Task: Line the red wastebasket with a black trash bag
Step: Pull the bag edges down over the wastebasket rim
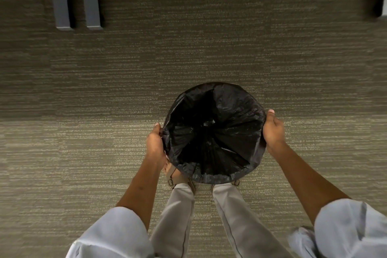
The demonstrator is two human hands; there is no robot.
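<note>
Fingers of the left hand (155,145) and right hand (273,130) curl over opposite sides of the rim, pinching the black trash bag (213,132) folded over it. The red wastebasket stands on the carpeted floor (104,90) by the person's feet, hidden under the bag. The film looks thin, light and slippery; best gripped at the folded hem

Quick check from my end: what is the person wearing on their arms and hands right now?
Both hands are bare: the left hand and right hand show no gloves, rings or watch. The forearms are uncovered too. Loose, pale grey-white sleeves are pushed up near the elbows, left sleeve and right sleeve.
</note>
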